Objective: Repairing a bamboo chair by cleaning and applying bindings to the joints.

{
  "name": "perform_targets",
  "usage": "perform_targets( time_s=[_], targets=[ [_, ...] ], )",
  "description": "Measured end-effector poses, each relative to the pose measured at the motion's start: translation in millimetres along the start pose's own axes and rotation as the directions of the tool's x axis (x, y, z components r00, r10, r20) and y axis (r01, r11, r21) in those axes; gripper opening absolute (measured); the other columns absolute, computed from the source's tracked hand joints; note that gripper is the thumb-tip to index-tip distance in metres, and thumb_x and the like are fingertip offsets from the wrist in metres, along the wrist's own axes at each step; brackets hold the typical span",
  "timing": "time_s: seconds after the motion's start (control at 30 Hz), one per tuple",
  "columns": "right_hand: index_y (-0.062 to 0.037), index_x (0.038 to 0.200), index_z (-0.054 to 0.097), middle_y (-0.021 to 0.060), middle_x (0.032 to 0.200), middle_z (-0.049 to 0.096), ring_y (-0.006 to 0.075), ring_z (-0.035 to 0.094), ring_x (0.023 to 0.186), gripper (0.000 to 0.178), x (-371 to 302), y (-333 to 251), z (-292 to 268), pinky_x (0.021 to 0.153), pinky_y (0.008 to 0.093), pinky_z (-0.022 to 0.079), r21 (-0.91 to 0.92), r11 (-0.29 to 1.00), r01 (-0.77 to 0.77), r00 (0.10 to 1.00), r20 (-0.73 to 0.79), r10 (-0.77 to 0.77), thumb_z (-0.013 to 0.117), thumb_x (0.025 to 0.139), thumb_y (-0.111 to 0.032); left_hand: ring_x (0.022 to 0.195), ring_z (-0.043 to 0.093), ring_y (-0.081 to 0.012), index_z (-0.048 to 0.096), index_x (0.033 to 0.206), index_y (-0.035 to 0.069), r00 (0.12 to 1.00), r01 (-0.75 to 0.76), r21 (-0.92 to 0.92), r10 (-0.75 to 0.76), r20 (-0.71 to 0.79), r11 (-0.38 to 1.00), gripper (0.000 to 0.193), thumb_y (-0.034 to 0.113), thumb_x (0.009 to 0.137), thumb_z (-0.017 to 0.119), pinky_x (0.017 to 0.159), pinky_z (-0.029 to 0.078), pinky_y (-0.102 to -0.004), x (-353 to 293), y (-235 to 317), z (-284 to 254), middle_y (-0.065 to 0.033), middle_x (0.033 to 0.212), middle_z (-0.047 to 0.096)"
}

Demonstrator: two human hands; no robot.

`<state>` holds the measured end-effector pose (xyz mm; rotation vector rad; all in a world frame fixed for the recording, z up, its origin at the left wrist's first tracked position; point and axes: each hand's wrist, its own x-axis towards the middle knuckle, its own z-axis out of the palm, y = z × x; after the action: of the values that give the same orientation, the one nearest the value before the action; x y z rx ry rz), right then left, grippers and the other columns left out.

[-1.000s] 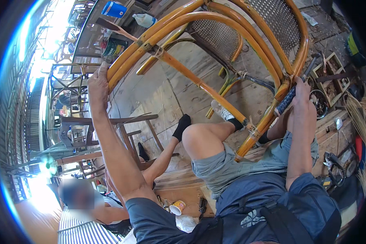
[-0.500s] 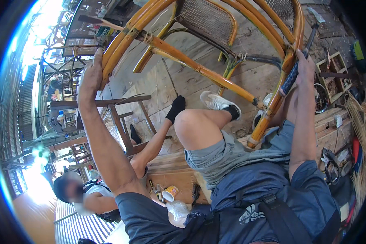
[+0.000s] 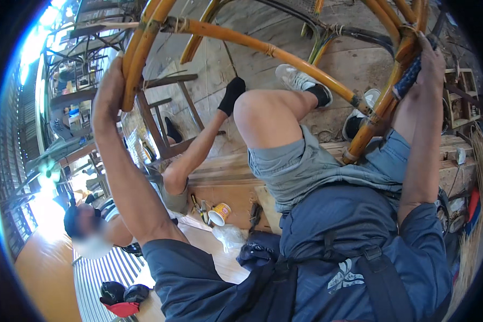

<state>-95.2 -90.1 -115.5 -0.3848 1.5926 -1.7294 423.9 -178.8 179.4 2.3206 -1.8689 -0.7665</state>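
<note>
Holding up a big orange rattan chair frame (image 3: 284, 53), the person sits on a wooden floor (image 3: 225, 182) with both arms raised. The left hand (image 3: 110, 88) is wrapped around the thick curved rail at the left side of the frame. The fingers go behind the rail, so only the back of the hand shows. The right hand (image 3: 432, 59) is closed around a tool with a dark blue handle (image 3: 408, 80), pressed against the frame's right post. The working end of the tool is hidden behind the hand and the post, so I cannot tell what kind of tool it is.

The top of the frame is cut off by the upper edge of the picture. One long bar of it runs across, just above the person's bent knee (image 3: 257, 107). A white shoe (image 3: 295, 78) shows past the knee, and a second shoe peeks out behind the right post.

Another person sits at the left, with a leg in a black sock (image 3: 232, 94) reaching toward the frame. That person's body is mostly hidden by the raised left arm.

A small paper cup (image 3: 219, 213) lies tipped on the floor beside some small tools that are too tiny to make out. A red and black bundle (image 3: 121, 300) lies at the bottom left, partly cut off.
</note>
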Motion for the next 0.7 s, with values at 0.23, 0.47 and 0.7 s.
perform_targets(
  time_s=[0.23,0.47,0.7],
  targets=[
    [0.0036,0.107,0.057,0.01,0.095,0.061,0.0183,0.059,0.088,0.045,-3,3,3,0.078,0.0316,0.047,-0.141,0.989,-0.034,0.999,-0.014,0.032,0.067,0.081,-0.032,0.067,0.058,-0.0149,0.06,0.101,0.004,0.987,0.157,-0.112,-0.154,0.037,0.981,0.043,0.033,0.092,0.029,0.064,0.045,-0.0281,-24,18,-6,-0.0095,0.079,0.063],
    [0.0006,0.102,0.059,0.0059,0.091,0.06,0.0138,0.058,0.081,0.036,-29,-16,13,0.071,0.0268,0.047,-0.093,0.995,0.039,0.999,0.029,-0.036,0.066,0.082,-0.029,0.064,0.056,-0.0204,0.059,0.092,0.0,0.964,0.135,-0.031,-0.139,-0.226,0.99,0.052,0.045,0.089,0.033,0.063,0.043,-0.0338,-7,-3,22,-0.0136,0.076,0.059],
    [-0.002,0.093,0.058,0.0021,0.082,0.056,0.0113,0.054,0.072,0.024,-20,-21,18,0.063,0.026,0.044,-0.155,0.98,0.127,0.992,0.022,-0.125,0.062,0.084,-0.024,0.064,0.057,-0.0197,0.06,0.096,0.0,0.974,0.017,0.012,-0.014,-0.226,1.0,0.058,0.05,0.09,0.032,0.063,0.044,-0.0331,-6,-6,20,-0.0134,0.077,0.061]
  ],
)
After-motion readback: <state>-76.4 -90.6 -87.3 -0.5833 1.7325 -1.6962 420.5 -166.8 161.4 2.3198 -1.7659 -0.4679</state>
